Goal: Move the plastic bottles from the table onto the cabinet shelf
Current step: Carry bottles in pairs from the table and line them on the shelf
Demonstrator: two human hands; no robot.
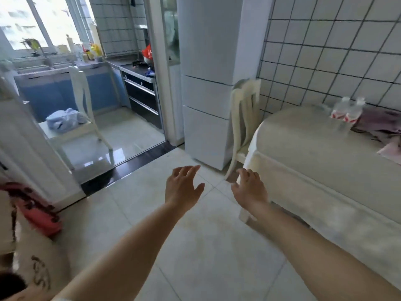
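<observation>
Two clear plastic bottles (347, 115) stand side by side, touching, on the cloth-covered counter (308, 144), well beyond the fingers and up to their right. Each has a pale cap and a red-and-white label (too blurred to read); what they hold cannot be told. Pinkish cloths (382, 127) lie just beside them. The left hand (183, 186) and right hand (249, 187) reach forward over the floor, fingers spread loosely, holding nothing.
</observation>
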